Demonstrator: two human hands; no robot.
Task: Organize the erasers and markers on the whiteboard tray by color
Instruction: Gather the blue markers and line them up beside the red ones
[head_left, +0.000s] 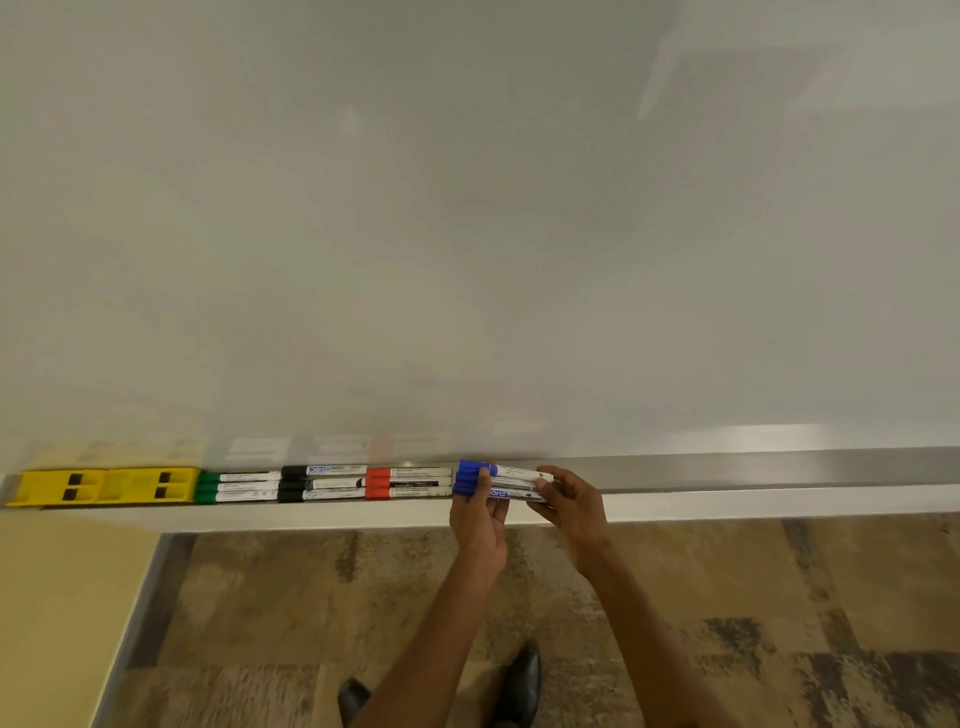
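On the whiteboard tray (727, 470) lie, from the left, two yellow erasers (106, 486), three green markers (236, 487), three black markers (322, 483) and three red markers (408, 483), each colour stacked together. Right of the red ones, a bundle of blue markers (501, 480) lies level over the tray. My left hand (479, 514) grips its blue-capped end from below, with fingers curled over the caps. My right hand (569, 499) pinches the white tail end of the same bundle.
The blank whiteboard (467, 208) rises behind the tray. The tray's long right part holds nothing. Below lie patterned brown carpet (779, 597), my black shoes (522, 680) and a yellow wall (57, 597) at the left.
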